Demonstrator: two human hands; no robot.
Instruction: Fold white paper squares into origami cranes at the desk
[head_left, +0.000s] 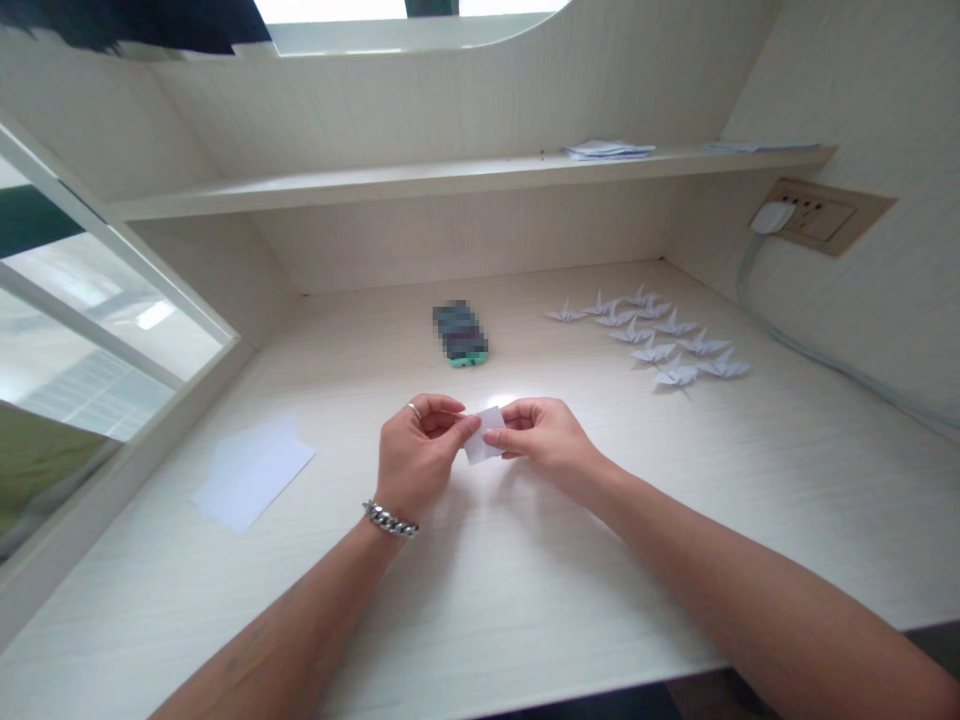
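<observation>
Both of my hands meet above the middle of the pale wooden desk [525, 600]. My left hand [416, 455], with a ring and a chain bracelet, pinches the left edge of a small folded white paper [484, 440]. My right hand [544, 440] pinches the same paper from the right. The paper is held just above the desk top. Several folded white paper cranes [660, 335] lie in a cluster at the back right of the desk.
A stack of white paper sheets [251, 470] lies at the left. A phone in a teal case [460, 333] sits behind my hands. A shelf [450, 180] carries more paper [609, 150]. A wall socket [817, 215] with a plug and cable is at the right.
</observation>
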